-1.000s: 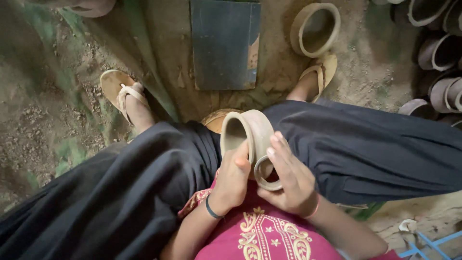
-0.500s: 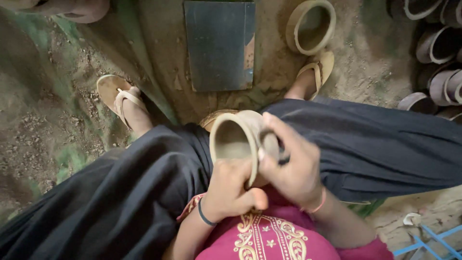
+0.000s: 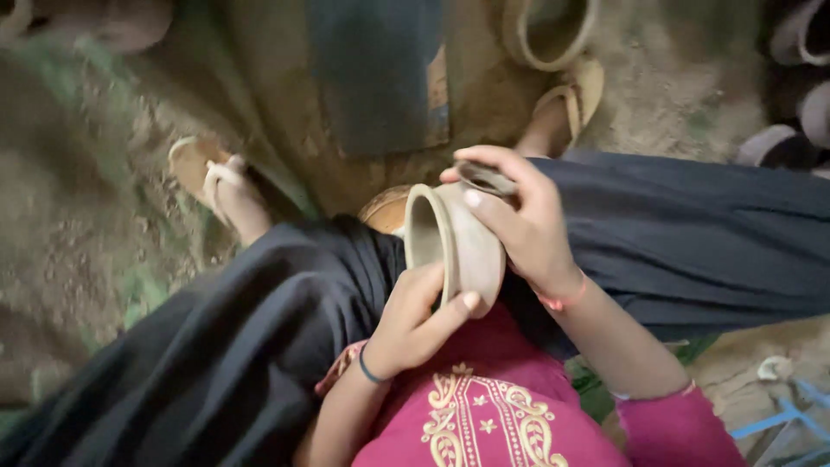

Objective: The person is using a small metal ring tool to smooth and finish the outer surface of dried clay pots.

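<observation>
— What is in the hands right now?

— A small unfired clay pot point(image 3: 456, 246), grey-brown, tipped on its side over the lap, its open mouth turned toward the left knee. The left hand point(image 3: 415, 324) cups it from below, fingers closed around the lower wall and the thumb pressed against the body near the base. The right hand point(image 3: 523, 220) wraps over the top and far side, fingers curled onto a small round piece point(image 3: 486, 178) at the pot's upper end; whether that is a separate tool or part of the pot I cannot tell.

— So both hands are closed on it?

— Yes, both grip the pot; neither is spread open.

— How far along does the work look?

— The pot already has its full shape, with a rolled rim and smooth wall. It seems to be at a finishing or smoothing stage, judging by the way it is turned in the lap. The surface looks matt and undecorated, so drying and firing would seem to remain.

— What lies around the pot?

— Beyond it, on the dirt floor point(image 3: 69, 259), a dark rectangular slab point(image 3: 376, 73). Farther beyond and to the pot's right, another clay vessel point(image 3: 553, 30) with a wide rim. Well off to the right, a cluster of similar pots point(image 3: 800, 86). A sandalled foot point(image 3: 220, 186) shows to the pot's left, another sandal point(image 3: 566, 108) just beyond it.
</observation>
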